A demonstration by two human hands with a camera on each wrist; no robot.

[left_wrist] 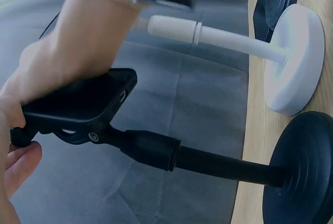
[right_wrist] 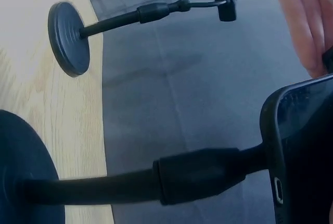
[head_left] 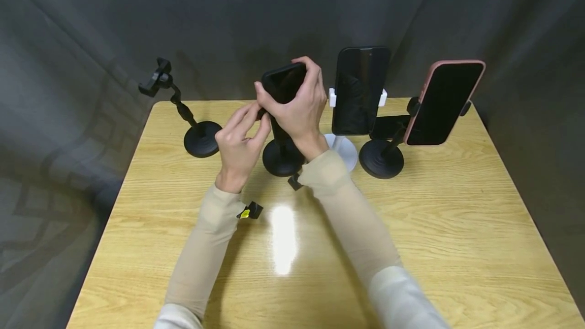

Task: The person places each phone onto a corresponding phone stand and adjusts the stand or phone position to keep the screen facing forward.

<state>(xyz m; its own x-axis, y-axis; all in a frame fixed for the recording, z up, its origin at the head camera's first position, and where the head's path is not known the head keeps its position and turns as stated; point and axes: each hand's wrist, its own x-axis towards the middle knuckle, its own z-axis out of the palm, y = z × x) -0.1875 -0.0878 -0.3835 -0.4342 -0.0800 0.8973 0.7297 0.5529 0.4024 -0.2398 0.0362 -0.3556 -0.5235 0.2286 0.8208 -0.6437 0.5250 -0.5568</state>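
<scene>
My right hand (head_left: 299, 110) grips a black phone (head_left: 284, 83), thumb on its left edge and fingers over the far edge. The phone lies tilted against the head of a black phone stand (head_left: 282, 159). With thumb and fingers, my left hand (head_left: 238, 146) pinches the stand's clamp at the phone's left side. In the left wrist view, the clamp arm (left_wrist: 23, 135) sits between those fingers, and the stand's post (left_wrist: 229, 166) runs down to a round base. The right wrist view shows the phone's charging port edge (right_wrist: 278, 190) beside the post.
At left stands a black phone stand (head_left: 201, 138) with a bare clamp. To the right, a white stand (head_left: 345, 151) holds a dark phone (head_left: 361, 90), and a black stand (head_left: 381, 159) holds a pink-cased phone (head_left: 445, 103). Another dark phone (head_left: 387, 127) lies behind them on the wooden table (head_left: 457, 227).
</scene>
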